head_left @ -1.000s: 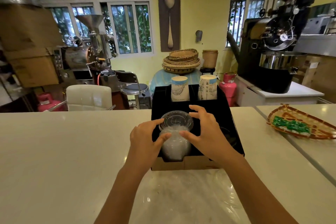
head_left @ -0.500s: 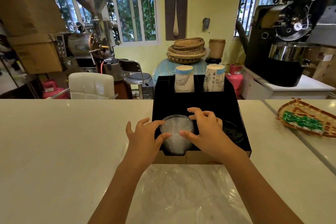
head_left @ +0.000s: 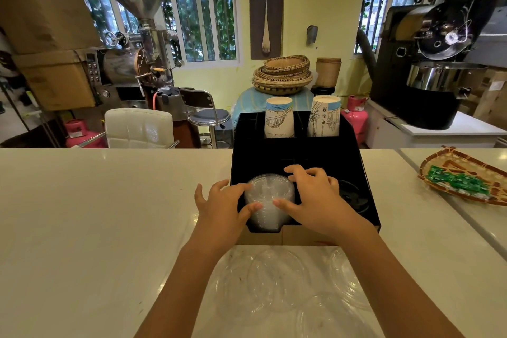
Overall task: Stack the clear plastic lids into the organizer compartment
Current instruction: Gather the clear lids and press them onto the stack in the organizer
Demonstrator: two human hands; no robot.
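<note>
A stack of clear plastic lids [head_left: 270, 200] stands in the front left compartment of the black organizer [head_left: 299, 153] on the white counter. My left hand [head_left: 222, 207] holds the stack's left side, thumb and fingers on its rim. My right hand [head_left: 315, 200] grips the right side, fingers curled over the top edge. Several more clear lids [head_left: 279, 285] lie loose and flat on the counter just in front of the organizer, between my forearms. The lower part of the stack sits down inside the compartment.
Two stacks of paper cups [head_left: 279, 118] [head_left: 325, 116] stand in the organizer's back slots, dark lids [head_left: 354, 197] in its front right compartment. A woven tray with green packets [head_left: 463, 178] lies at the right. Coffee roasters and chairs stand behind the counter.
The stack has sunk lower into the compartment, with both hands following it down. The camera has tilted down, revealing the loose lids on the counter.
</note>
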